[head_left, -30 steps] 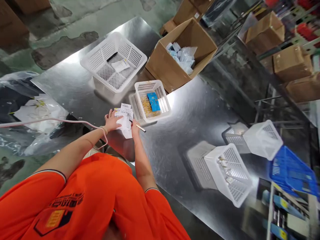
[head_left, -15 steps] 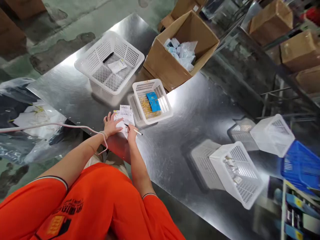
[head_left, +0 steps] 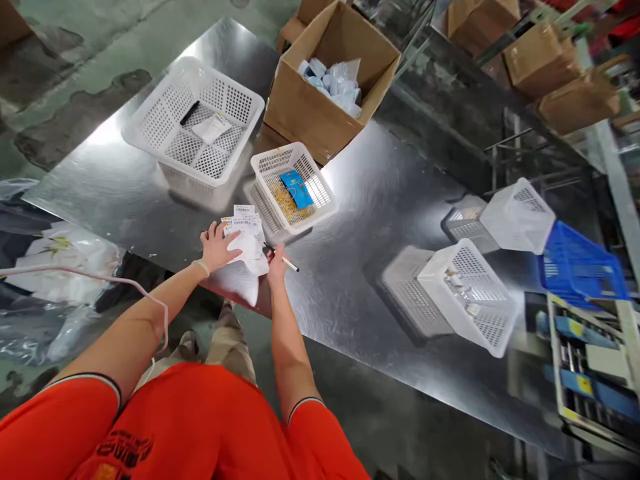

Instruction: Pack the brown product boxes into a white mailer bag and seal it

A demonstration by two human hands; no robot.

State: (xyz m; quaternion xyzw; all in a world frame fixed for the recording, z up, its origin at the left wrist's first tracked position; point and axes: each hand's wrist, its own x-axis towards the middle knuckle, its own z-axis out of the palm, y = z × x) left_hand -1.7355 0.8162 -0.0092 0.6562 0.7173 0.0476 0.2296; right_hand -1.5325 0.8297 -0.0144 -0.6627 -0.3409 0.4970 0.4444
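Observation:
Several printed paper slips [head_left: 249,241] overlap on the metal table near its front edge. My left hand [head_left: 217,248] lies on their left side, fingers spread. Just right of the slips, my right hand [head_left: 277,263] grips a black-and-white pen [head_left: 290,264], its dark end pointing toward the papers. I cannot tell whether the pen touches the paper. Behind my right hand stands a small white basket [head_left: 325,208] with yellowish small pieces and a blue packet [head_left: 297,189] in it.
A larger white basket [head_left: 145,150] holding a white packet and a black item stands at the back left, beside a cardboard box [head_left: 305,110] of wrapped items. On the right are white baskets [head_left: 435,287], a blue basket [head_left: 580,263] and a rack [head_left: 590,360]. A pinkish cord [head_left: 90,272] crosses my left arm.
My right hand with the pen has drawn back to the right, off the slips, uncovering more paper. My left hand stays on them. The whole view has shifted.

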